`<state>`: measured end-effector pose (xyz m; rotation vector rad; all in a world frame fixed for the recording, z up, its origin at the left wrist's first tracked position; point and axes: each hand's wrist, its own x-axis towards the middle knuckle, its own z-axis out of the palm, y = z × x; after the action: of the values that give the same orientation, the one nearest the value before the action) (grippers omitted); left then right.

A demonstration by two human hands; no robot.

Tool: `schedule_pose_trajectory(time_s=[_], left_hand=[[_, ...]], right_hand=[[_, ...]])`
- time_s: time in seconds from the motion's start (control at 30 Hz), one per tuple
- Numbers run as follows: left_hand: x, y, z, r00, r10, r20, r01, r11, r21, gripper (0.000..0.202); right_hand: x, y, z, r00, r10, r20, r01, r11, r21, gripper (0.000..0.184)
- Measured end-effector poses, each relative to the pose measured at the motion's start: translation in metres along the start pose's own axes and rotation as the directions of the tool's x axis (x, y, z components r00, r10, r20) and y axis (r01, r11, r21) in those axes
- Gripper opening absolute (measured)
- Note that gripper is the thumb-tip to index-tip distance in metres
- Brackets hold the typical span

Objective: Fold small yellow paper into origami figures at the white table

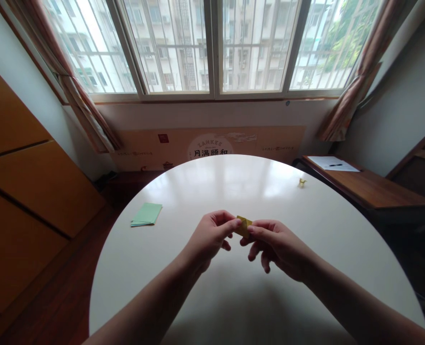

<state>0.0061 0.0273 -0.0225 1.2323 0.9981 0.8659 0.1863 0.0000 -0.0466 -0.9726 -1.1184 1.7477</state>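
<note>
A small folded piece of yellow paper (243, 225) is held above the round white table (234, 297), pinched from both sides. My left hand (208, 238) grips its left edge between thumb and fingers. My right hand (275, 247) pinches its right edge the same way. Both hands hover a little above the table's middle. Much of the paper is hidden behind the fingertips.
A stack of light green paper sheets (146, 214) lies at the table's left. A tiny yellow folded figure (302, 182) stands at the far right. A wooden side desk (366, 184) with a white sheet and pen (332, 164) is to the right, and windows are behind.
</note>
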Motion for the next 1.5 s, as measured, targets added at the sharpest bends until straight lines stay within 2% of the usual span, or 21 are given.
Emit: schedule_pose_trajectory(time_s=[0.2,0.4,0.53,0.93,1.3,1.5], left_hand=[[0.0,0.0,0.002,0.999,0.013,-0.046,-0.011,0.999,0.05,0.028],[0.0,0.002,0.001,1.0,0.023,-0.012,-0.022,0.995,0.096,0.024],[0.0,0.001,0.001,1.0,0.026,0.015,-0.027,0.996,0.079,0.022],[-0.002,-0.001,0.006,1.0,0.028,-0.003,-0.027,0.999,0.032,0.022],[-0.003,-0.003,0.011,0.998,0.053,0.019,-0.054,0.997,0.046,0.019],[-0.002,-0.006,0.01,0.996,0.094,0.011,-0.095,0.992,0.087,0.017]], right_hand=[[0.001,0.0,0.002,0.997,-0.069,-0.042,0.066,0.995,-0.075,0.035],[0.0,0.002,0.001,0.993,-0.101,-0.056,0.094,0.99,-0.105,0.034],[-0.001,0.001,0.002,0.991,-0.122,-0.052,0.113,0.983,-0.145,0.037],[-0.001,0.002,0.009,0.962,-0.255,-0.097,0.213,0.924,-0.316,0.04],[0.0,0.004,0.014,0.942,-0.291,-0.166,0.215,0.905,-0.367,0.029],[0.0,0.005,0.016,0.94,-0.307,-0.152,0.217,0.878,-0.427,0.023]])
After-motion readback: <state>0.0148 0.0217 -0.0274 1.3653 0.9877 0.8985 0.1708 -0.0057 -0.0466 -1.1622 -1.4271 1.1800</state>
